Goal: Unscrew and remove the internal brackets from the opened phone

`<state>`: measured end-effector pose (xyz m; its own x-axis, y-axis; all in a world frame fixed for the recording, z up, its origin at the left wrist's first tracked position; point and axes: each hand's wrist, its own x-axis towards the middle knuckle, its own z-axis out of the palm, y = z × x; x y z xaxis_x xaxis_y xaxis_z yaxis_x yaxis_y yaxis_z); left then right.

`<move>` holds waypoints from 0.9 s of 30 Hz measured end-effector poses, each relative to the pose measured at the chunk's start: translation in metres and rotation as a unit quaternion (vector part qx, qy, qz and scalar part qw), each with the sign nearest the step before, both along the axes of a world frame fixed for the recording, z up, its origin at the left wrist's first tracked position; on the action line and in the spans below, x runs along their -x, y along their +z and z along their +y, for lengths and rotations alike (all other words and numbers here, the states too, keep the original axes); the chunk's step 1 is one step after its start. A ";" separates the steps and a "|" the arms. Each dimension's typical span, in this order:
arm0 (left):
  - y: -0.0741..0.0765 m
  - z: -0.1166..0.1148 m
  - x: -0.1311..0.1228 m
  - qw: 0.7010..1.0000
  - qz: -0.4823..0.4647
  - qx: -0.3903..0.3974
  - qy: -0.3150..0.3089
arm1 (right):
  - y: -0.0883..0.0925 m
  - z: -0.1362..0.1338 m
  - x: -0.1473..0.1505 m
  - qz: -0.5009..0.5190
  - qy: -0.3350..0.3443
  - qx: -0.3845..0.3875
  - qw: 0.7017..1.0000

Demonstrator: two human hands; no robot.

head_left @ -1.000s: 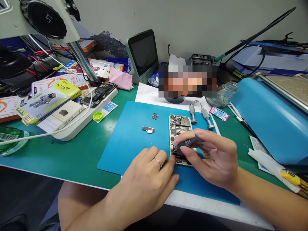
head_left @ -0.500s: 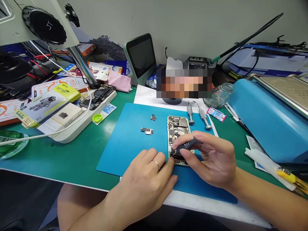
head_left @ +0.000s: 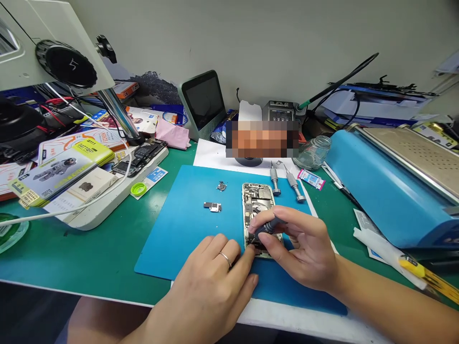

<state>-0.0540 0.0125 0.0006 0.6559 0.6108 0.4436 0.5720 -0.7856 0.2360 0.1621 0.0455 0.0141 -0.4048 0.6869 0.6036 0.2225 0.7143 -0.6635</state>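
Note:
An opened phone (head_left: 258,195) with bare internals lies on a blue mat (head_left: 172,215). My right hand (head_left: 301,243) pinches a dark screwdriver (head_left: 267,228) over the phone's lower half, its tip near the lower left edge. My left hand (head_left: 218,282), with a ring, rests on the mat; its index fingertip touches the phone's lower left corner, and the thumb lies beside it. Whether that hand grips anything small is hidden. Left of the phone lie a small metal part with a black tab (head_left: 213,207) and a cluster of tiny parts (head_left: 221,186).
Two grey screwdrivers (head_left: 294,184) lie behind the phone, near a glass jar (head_left: 314,152). A blue machine (head_left: 387,191) and a yellow cutter (head_left: 426,277) are at right. At left stand a microscope (head_left: 66,64), boxes (head_left: 64,167) and a green cap (head_left: 138,189).
The view has shifted, so the bench appears lower and slightly further left. Both hands remain at the phone's lower end, with the screwdriver still in my right hand.

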 end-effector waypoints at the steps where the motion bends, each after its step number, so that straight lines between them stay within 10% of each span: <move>1: 0.000 0.000 0.000 1.000 -0.001 0.001 0.000 | 0.000 0.000 0.000 0.001 0.002 -0.004 1.000; 27: 0.000 0.001 0.002 1.000 -0.003 -0.004 -0.013 | -0.004 0.000 -0.002 0.023 0.014 -0.007 1.000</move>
<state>-0.0557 0.0139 0.0011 0.6691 0.5894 0.4527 0.5497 -0.8024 0.2321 0.1638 0.0459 0.0102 -0.3946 0.6678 0.6311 0.1719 0.7284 -0.6633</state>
